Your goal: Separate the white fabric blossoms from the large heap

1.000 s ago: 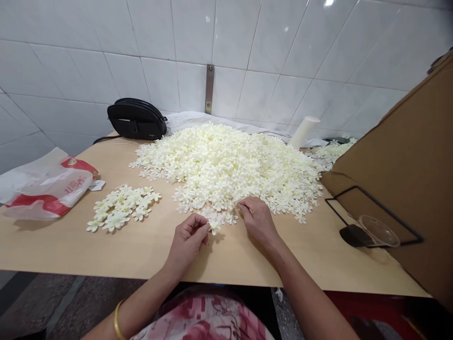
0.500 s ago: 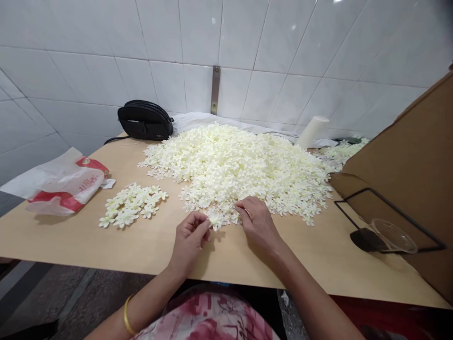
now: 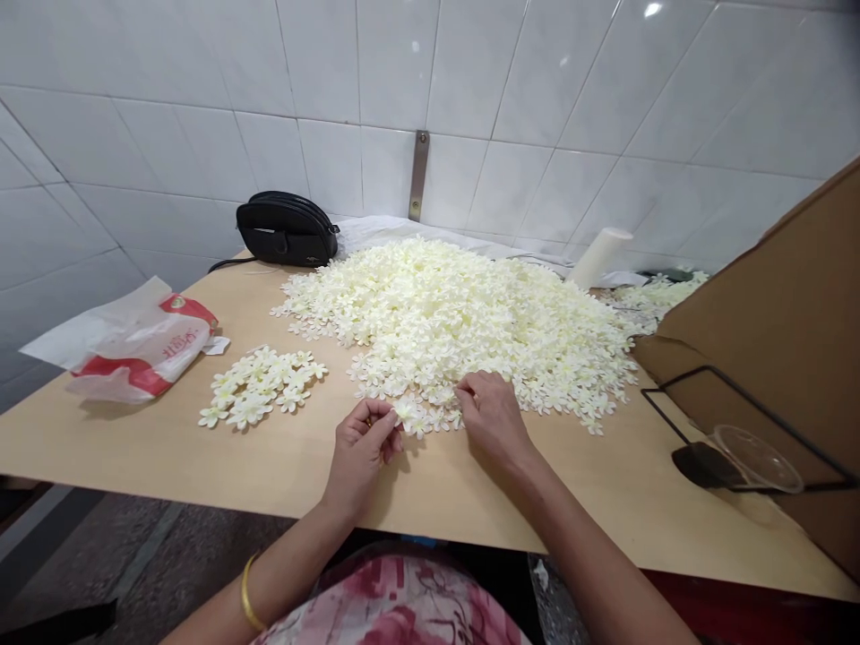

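A big heap of cream fabric flowers (image 3: 463, 313) covers the middle of the wooden table (image 3: 202, 448). My left hand (image 3: 363, 448) pinches one cream flower (image 3: 407, 414) at the heap's near edge. Just right of it, my right hand (image 3: 493, 417) rests on the table with its fingers curled onto flowers at the heap's edge; what they grip is hidden. A small separate bunch of flowers (image 3: 259, 387) lies to the left.
A red and white plastic bag (image 3: 138, 345) lies at the far left. A black purse (image 3: 288, 229) stands by the tiled wall. A white roll (image 3: 600, 255) is behind the heap. A cardboard box (image 3: 786, 305), black wire frame and clear lid (image 3: 756, 445) occupy the right.
Both hands stay at the heap's near edge, the left still pinching a flower. The view has drifted slightly, shifting everything a little to the right.
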Demonstrator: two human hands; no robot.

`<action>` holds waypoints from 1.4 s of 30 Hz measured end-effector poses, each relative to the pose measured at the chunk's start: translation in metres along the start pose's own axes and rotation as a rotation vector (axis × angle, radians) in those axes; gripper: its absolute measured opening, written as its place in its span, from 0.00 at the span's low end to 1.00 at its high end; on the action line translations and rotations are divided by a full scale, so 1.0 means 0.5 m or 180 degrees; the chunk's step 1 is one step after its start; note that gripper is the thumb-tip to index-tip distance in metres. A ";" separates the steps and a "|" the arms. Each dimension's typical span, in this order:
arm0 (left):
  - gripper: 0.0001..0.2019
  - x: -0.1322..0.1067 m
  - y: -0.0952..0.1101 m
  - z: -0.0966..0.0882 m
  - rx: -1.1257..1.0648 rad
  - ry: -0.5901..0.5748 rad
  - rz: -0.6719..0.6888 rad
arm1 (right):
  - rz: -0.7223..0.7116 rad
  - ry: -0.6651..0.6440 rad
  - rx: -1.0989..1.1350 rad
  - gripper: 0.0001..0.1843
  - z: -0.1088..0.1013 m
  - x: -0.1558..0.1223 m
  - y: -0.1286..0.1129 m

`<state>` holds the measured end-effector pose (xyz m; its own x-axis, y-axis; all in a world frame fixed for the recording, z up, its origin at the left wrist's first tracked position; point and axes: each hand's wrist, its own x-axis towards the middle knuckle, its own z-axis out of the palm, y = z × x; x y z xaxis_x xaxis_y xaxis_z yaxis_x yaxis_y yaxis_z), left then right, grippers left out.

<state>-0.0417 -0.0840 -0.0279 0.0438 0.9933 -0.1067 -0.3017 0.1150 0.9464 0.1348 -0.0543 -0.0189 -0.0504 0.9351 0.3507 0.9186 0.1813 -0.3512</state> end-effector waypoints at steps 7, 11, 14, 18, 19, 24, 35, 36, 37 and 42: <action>0.07 0.001 0.002 0.000 0.0025 -0.0016 -0.0001 | -0.0276 0.0103 -0.0353 0.08 0.005 0.006 -0.018; 0.07 0.000 0.002 0.001 0.0019 -0.0005 0.0003 | -0.0559 -0.0078 -0.0395 0.08 0.022 0.013 -0.032; 0.07 -0.001 0.001 0.000 0.0045 -0.0009 0.0013 | -0.0567 -0.0112 -0.0373 0.10 0.029 0.016 -0.030; 0.07 -0.001 0.000 -0.001 0.0060 -0.0025 0.0014 | -0.0368 -0.0066 0.0058 0.10 0.016 0.018 -0.017; 0.07 0.000 0.000 -0.001 0.0059 -0.0026 0.0015 | -0.0304 -0.0081 0.0220 0.09 0.010 0.019 -0.012; 0.07 0.001 -0.002 0.000 0.0074 -0.0029 0.0033 | -0.0166 -0.0170 0.0558 0.10 -0.008 0.024 -0.002; 0.07 0.001 -0.004 -0.002 0.0101 -0.0047 0.0046 | -0.0513 -0.0175 -0.0194 0.10 0.012 0.021 -0.018; 0.07 0.001 -0.004 -0.002 0.0108 -0.0054 0.0044 | -0.0455 -0.0148 -0.0080 0.10 0.010 0.022 -0.015; 0.07 0.001 -0.004 -0.002 0.0115 -0.0057 0.0044 | -0.0398 -0.0121 0.0038 0.10 0.007 0.022 -0.012; 0.07 0.002 -0.004 -0.001 0.0100 -0.0043 0.0056 | -0.0307 -0.0071 0.0361 0.10 -0.006 0.024 -0.007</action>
<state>-0.0412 -0.0832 -0.0300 0.0516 0.9950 -0.0861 -0.2723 0.0969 0.9573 0.1321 -0.0448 -0.0108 -0.1463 0.9180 0.3687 0.8589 0.3028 -0.4131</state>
